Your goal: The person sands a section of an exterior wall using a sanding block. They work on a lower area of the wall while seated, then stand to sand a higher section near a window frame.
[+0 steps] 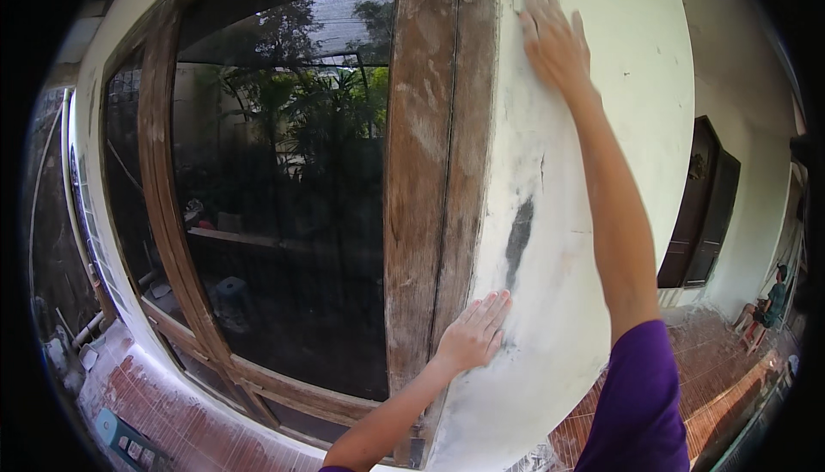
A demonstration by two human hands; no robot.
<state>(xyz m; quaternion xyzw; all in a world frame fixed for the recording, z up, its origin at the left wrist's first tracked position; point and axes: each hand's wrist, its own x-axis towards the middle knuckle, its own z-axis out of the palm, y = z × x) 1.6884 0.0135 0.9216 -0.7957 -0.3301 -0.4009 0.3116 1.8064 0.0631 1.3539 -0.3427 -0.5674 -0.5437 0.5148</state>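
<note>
A cream-painted wall (640, 154) stands beside a window with a weathered brown wooden frame (421, 171). High on the wall, my right hand (557, 40) lies flat, fingers outstretched. A small pale edge shows by its fingertips; whether a thin sheet is under the palm I cannot tell. Lower down, close to the frame, my left hand (471, 336) rests with its fingers extended against the wall. Between the two hands runs a dark grey patch (519, 238) with a thin crack above it and whitish smears around it.
The dark window glass (284, 214) reflects plants. A blue plastic stool (125, 438) is at the lower left on dusty red tiles. To the far right are a dark wooden door (692, 205) and a seated person (763, 309).
</note>
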